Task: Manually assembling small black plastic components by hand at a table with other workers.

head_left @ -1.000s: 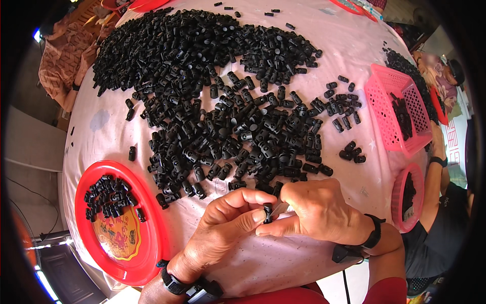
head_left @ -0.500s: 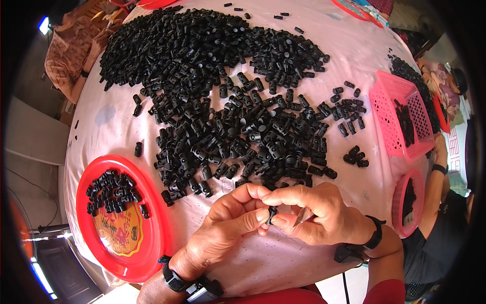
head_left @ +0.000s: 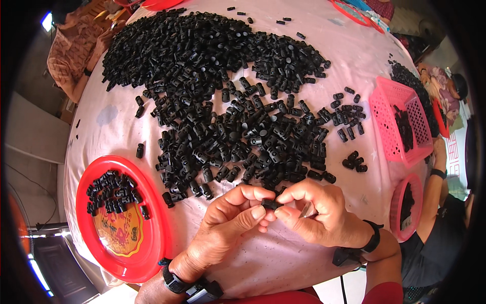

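Close to my body, a black cord lock (head_left: 271,203) lies sideways between my fingertips. My left hand (head_left: 234,215) is closed, pinching it between thumb and fingers. From the other side my right hand (head_left: 319,215) closes its thumb and forefinger at the cord lock's right end. A thin, shiny, pointed piece (head_left: 307,209) shows between the fingers of my right hand; its kind cannot be made out. Just beyond my fingertips a loose spread of black cord locks (head_left: 238,137) begins, joining a dense heap (head_left: 172,45) at the far left.
Left of me, a red round tray (head_left: 159,243) carries several cord locks. On the right are a pink rectangular basket (head_left: 387,121) and a pink oval basket (head_left: 395,223), both with black parts. A pink cloth (head_left: 243,273) covers the table. Other people sit at left and right.
The cord lock has turned from roughly upright to sideways between my fingertips. My hands stay in nearly the same place, and the view has shifted slightly.
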The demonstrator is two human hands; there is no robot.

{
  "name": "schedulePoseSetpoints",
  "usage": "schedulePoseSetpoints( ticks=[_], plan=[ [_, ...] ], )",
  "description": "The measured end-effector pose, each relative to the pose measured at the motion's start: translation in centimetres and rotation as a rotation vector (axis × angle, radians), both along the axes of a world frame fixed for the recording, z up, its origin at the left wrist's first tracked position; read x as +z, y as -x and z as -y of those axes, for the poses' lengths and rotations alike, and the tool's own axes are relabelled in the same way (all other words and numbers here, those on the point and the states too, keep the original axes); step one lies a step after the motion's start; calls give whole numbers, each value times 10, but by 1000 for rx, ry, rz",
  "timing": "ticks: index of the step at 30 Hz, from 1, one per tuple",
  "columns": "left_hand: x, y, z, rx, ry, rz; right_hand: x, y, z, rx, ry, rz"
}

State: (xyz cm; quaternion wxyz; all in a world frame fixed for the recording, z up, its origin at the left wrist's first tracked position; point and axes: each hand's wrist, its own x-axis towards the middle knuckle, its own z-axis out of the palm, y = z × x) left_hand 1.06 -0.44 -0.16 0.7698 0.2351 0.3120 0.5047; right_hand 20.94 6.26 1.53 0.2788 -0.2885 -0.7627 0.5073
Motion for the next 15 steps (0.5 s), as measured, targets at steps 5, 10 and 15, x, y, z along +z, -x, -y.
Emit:
schedulePoseSetpoints(
  ticks=[5,10,15],
  plan=[
    [-3,0,3,-3,53,-88,1,1,-1,60,-106,25],
    [1,-3,2,-7,42,-96,-1,1,0,28,-236,65],
    [-3,-1,2,-52,-7,-71,-6,3,-2,-49,-418,185]
  ],
)
